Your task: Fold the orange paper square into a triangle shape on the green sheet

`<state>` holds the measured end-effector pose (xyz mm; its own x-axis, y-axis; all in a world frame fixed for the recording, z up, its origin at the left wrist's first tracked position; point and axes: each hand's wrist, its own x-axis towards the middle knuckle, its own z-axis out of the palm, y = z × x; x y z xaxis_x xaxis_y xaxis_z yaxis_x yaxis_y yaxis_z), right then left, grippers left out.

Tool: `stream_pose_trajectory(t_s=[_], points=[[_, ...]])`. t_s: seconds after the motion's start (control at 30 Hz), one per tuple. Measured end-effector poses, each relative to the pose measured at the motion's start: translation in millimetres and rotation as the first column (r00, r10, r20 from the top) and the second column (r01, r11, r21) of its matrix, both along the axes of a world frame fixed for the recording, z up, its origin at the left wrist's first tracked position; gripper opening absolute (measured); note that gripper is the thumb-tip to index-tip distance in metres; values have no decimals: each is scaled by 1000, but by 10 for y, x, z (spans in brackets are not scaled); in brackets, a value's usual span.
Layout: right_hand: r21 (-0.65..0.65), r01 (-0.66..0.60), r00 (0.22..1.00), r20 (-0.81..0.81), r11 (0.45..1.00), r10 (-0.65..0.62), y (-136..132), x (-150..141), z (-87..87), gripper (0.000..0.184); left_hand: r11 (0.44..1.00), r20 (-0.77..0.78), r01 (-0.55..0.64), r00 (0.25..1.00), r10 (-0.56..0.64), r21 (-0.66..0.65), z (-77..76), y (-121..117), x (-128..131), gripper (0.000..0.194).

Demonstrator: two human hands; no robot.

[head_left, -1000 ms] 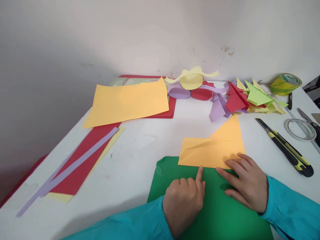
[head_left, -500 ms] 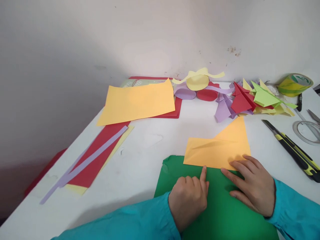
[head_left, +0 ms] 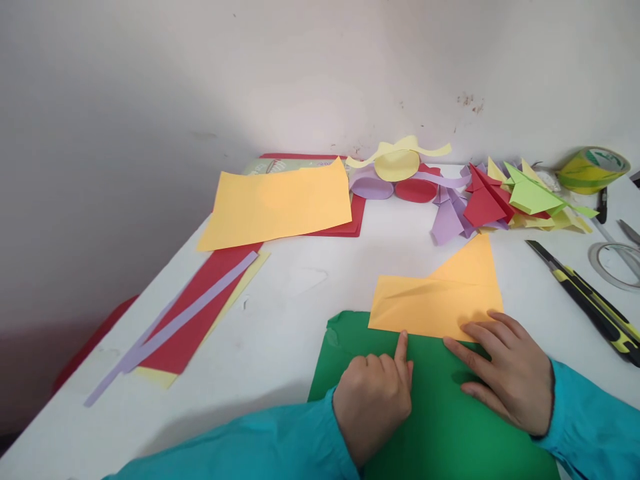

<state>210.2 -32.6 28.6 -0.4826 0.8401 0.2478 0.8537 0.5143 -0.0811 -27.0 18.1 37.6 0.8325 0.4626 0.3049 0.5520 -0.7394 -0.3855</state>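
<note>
Two hands [head_left: 373, 408] [head_left: 511, 379], two tape rolls [head_left: 575, 175] [head_left: 594, 260] — one utility knife [head_left: 586, 300]

Print on the tape roll [head_left: 579, 176] and pale sheet [head_left: 261, 167] is unreadable.

orange paper [head_left: 425, 303] | folded once, lightly creased | 1 pointed flap angled up at far side | laid flat across white table [head_left: 280, 333] and green sheet [head_left: 450, 427]
</note>
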Motion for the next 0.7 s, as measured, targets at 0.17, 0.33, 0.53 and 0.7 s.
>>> stream_pose_trajectory(t_s=[0.17,0.33,0.53,0.7], points=[[-1,8,1000,-5,1000,-8,-3,-11,-5,45,1000,-19,-29,999,29,3,-14,-10,-12,29],[16,22,999,-34,1000,-22,-6,-18,-22,44,999,-9,-33,999,34,18,-5,-10,-8,29],[3,3,1000,-3,1000,-3,-2,2,-5,44,999,21,-39,999,38,32,0,-11,14,29],[16,0,1000,-3,1000,0,-1,7,-6,44,997,12,-72,997,72,35,-7,-16,-2,28]])
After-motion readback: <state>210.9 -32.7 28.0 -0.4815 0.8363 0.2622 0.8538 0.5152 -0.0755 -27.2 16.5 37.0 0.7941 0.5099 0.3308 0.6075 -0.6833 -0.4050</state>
